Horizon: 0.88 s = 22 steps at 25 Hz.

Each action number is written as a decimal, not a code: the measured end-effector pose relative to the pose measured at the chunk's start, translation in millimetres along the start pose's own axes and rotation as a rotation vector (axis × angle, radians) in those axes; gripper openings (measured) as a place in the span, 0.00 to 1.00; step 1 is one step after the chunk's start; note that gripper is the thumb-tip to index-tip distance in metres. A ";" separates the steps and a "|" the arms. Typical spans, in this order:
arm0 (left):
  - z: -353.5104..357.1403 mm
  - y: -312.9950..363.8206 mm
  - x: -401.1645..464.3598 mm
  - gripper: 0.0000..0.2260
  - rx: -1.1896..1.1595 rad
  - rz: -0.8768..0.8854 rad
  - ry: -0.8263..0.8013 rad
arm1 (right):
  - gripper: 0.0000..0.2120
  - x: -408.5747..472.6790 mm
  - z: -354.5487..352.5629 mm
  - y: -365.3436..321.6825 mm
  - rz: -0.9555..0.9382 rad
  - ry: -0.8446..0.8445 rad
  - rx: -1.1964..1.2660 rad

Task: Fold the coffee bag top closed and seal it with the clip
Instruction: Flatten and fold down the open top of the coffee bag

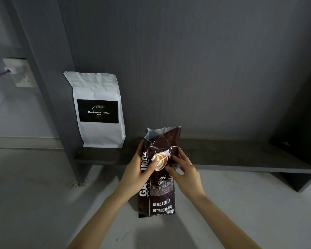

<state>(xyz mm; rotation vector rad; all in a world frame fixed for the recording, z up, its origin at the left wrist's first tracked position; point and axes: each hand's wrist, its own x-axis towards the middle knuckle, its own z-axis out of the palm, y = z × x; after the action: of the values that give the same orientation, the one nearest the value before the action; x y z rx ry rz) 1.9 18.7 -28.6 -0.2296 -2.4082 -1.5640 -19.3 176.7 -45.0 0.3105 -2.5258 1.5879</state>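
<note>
Grey shelf [223,155] behind — coffee bag [157,186] top open

Glossy foil-lined film against matt paper and dull grey board.
The dark brown plastic-film coffee bag [158,186] is shiny and creased, its open top showing a silvery foil lining. At ten o'clock from it, the white paper pouch with a black label [97,108] looks matt and lightly wrinkled. The grey shelf board [241,159] is matt and faintly grained; the pale floor [34,194] is smooth and scuffed.
</note>
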 end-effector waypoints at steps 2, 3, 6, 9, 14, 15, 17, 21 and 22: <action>2.2 1.7 -3.1 0.28 0.023 -0.004 0.008 | 0.17 -3.3 2.0 -0.8 0.024 0.026 0.056; 3.4 2.5 -4.8 0.29 0.030 -0.011 0.012 | 0.16 -5.3 2.8 -1.0 0.036 0.043 0.088; 6.6 4.0 -9.1 0.29 0.051 -0.014 0.018 | 0.13 -10.5 3.8 -2.0 0.048 0.112 0.171; 8.7 3.9 -12.4 0.28 0.062 -0.014 0.038 | 0.11 -14.7 4.7 -1.1 0.083 0.211 0.226; 12.9 1.7 -14.4 0.25 0.076 -0.051 0.058 | 0.08 -21.7 -0.9 1.5 0.148 0.268 0.245; 14.1 2.3 -15.6 0.26 0.080 -0.048 0.058 | 0.07 -23.6 -3.1 2.2 0.152 0.267 0.230; 15.0 6.6 -18.4 0.30 0.089 -0.044 0.104 | 0.07 -26.3 -6.2 2.7 0.148 0.270 0.206; 7.3 35.8 -24.8 0.30 0.358 0.261 0.420 | 0.05 -31.1 -6.7 -0.2 0.112 0.278 0.185; 5.2 44.1 -24.3 0.26 0.498 0.404 0.500 | 0.05 -31.8 -6.5 -0.9 0.102 0.288 0.177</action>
<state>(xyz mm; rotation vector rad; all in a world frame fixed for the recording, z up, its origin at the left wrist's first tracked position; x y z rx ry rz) 36.3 41.7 0.6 -0.1808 -2.0923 -0.7118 11.8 185.3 -48.7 -0.0293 -2.2226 1.7540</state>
